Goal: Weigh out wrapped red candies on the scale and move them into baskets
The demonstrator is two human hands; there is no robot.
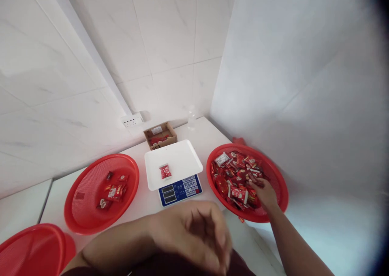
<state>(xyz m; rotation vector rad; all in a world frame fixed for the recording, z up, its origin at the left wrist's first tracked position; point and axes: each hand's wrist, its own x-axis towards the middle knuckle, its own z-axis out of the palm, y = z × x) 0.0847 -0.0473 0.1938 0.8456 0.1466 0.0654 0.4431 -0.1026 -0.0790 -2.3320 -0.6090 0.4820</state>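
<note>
My right hand (263, 192) reaches into the red basket (281, 183) on the right, which is heaped with red snack packets (235, 175); its fingers curl down among the packets, and what they hold is hidden. My left hand (194, 231) hovers close to the camera in front of a digital scale (180, 189), blurred, fingers loosely curled with nothing seen in them. One small red packet (165, 171) lies on the scale's white tray (182, 154).
A red basket (82, 203) at left holds several red packets (114, 190). Another red basket (33, 247) sits at the bottom left corner. A small cardboard box (160, 135) and a clear bottle (191, 120) stand by the tiled wall, near a wall socket (132, 120).
</note>
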